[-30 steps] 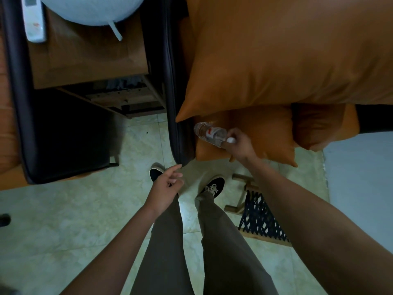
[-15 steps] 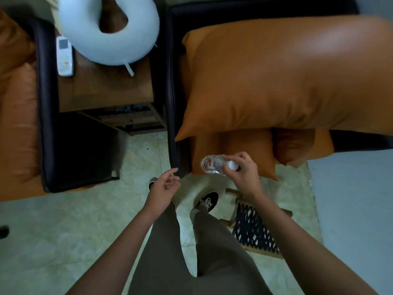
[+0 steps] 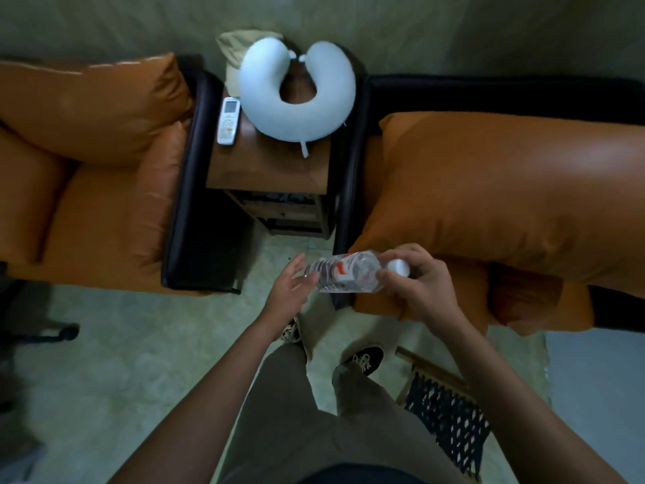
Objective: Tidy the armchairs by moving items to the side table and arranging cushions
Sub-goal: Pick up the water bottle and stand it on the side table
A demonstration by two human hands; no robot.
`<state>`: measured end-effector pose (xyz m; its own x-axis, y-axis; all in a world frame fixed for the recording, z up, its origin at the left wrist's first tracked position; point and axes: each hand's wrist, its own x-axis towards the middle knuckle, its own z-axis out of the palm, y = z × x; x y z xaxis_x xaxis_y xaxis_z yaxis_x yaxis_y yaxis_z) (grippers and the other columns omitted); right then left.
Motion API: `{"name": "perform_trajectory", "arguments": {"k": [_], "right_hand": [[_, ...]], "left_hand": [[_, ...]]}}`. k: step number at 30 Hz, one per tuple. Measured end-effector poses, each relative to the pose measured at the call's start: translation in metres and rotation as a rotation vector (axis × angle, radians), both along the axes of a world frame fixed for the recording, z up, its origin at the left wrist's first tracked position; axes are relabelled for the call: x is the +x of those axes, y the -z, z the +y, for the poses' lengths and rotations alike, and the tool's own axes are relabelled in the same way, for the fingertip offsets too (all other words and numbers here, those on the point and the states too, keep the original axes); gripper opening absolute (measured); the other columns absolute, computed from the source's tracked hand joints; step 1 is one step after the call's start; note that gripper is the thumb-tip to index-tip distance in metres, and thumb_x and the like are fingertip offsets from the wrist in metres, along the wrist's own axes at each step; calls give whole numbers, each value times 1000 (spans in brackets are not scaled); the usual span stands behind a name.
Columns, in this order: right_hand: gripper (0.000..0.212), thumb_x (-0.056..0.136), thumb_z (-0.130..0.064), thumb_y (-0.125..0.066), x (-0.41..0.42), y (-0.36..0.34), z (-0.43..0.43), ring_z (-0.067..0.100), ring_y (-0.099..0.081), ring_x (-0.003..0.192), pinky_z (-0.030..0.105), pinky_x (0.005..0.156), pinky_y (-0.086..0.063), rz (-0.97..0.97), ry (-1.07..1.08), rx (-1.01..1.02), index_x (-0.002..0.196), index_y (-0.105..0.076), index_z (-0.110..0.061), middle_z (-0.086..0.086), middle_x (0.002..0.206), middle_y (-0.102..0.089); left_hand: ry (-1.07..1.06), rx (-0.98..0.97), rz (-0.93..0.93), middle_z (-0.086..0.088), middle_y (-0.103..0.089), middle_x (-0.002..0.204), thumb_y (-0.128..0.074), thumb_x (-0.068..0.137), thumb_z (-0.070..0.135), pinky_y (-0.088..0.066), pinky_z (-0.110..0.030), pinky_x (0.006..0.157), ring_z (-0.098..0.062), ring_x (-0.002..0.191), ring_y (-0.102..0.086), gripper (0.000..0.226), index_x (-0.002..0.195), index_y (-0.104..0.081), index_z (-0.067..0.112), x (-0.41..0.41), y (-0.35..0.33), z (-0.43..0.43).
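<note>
A: Right hand (image 3: 415, 284) first: you're pinching the water bottle (image 3: 343, 277) at its neck end, fingers curled round it just below the white cap (image 3: 399, 266). Your left hand (image 3: 289, 291) is flat, fingers straight, at the bottle's base. Can't tell if it's touching
B: Bottle vs the side table (image 3: 265, 169)?
A: In front of the table's near edge, held sideways in the air above the floor (image 3: 139, 344). Not on the table yet
B: Room on top?
A: Tight. Neck pillow (image 3: 296, 110) fills the back half, remote (image 3: 228, 121) lies along the left edge. Bare wood only on the near strip
B: Risks?
A: My read: a neck-end pinch on a smooth sideways bottle can slip at handover, so get your left palm under it first. Stand it too close to the table's front edge, or on the pillow's strap (image 3: 304, 148), and it may tip and roll off
</note>
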<state>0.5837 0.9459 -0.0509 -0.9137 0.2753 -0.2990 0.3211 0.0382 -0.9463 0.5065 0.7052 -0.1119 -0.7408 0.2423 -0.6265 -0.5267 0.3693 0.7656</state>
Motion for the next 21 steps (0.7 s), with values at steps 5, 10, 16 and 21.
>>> {"name": "perform_trajectory", "arguments": {"k": [5, 10, 16, 21], "right_hand": [[18, 85, -3, -75, -41, -28, -33, 15, -68, 77, 25, 63, -56, 17, -16, -75, 102, -75, -9, 7, 104, -68], [37, 90, -12, -72, -93, -36, -91, 28, -71, 96, 41, 80, -62, 54, 75, -129, 125, -68, -22, 6, 107, -73], [78, 91, -14, -72, -165, -26, -173, 9, -60, 122, 31, 92, -57, 86, 33, -103, 152, -32, -41, -7, 138, -56], [85, 98, -13, -61, -213, -3, -209, 12, -58, 128, 39, 99, -54, 61, -61, -131, 159, -8, -39, -10, 144, -54]], "left_hand": [[7, 121, 0, 9, -41, 142, -85, 73, 49, -56, -48, 96, -18, 128, -52, 94, 152, -37, 34, -31, -15, -27], [101, 233, 14, -2, -68, 124, -94, 61, 28, -61, -46, 73, -18, 99, -71, 70, 122, -63, 42, -67, -13, -68], [40, 313, 13, -2, -72, 119, -89, 70, 33, -61, -54, 77, -30, 107, -71, 58, 122, -65, 42, -122, -18, -114], [102, 371, 103, 6, -72, 119, -73, 89, 23, -61, -44, 84, -20, 109, -70, 46, 127, -59, 44, -183, -22, -130]]}}
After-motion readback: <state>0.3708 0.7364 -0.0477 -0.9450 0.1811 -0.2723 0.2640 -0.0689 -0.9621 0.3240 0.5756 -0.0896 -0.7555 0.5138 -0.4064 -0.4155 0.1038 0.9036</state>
